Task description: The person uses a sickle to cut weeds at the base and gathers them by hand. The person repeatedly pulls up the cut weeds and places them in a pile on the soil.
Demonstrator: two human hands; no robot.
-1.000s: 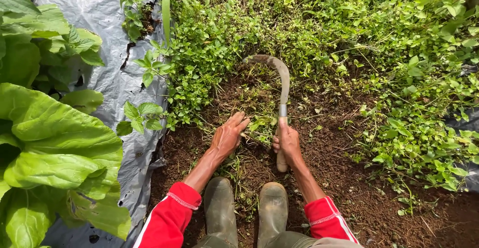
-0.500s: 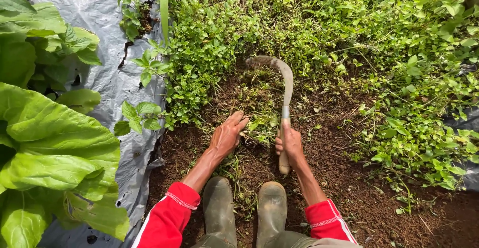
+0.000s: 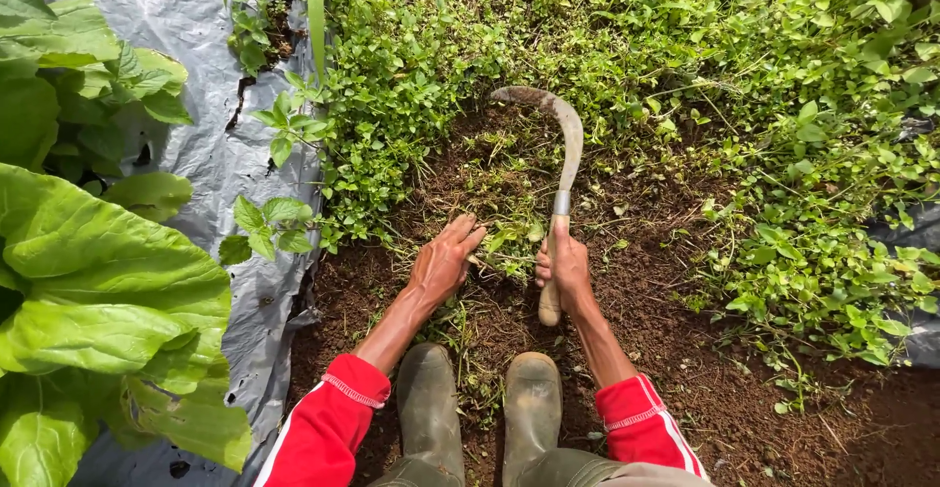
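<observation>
Right hand (image 3: 565, 270) wrapped around the wooden handle of a sickle (image 3: 560, 188), fingers closed tight on it. The rusty curved blade arcs up and hooks left, its tip at the edge of the weeds (image 3: 627, 46), over bare soil (image 3: 676, 350). Left hand (image 3: 444, 262) lies flat, palm down, fingers loosely spread and holding nothing, pressed onto a clump of cut grass (image 3: 504, 242) just left of the sickle handle. Two muddy rubber boots (image 3: 480, 409) stand close together below the hands, toes pointing up the frame. Red sleeves (image 3: 328, 428) with white trim on both arms. Grey plastic mulch (image 3: 211, 144) runs along the left, with broad leafy greens (image 3: 88, 281) beside it.
</observation>
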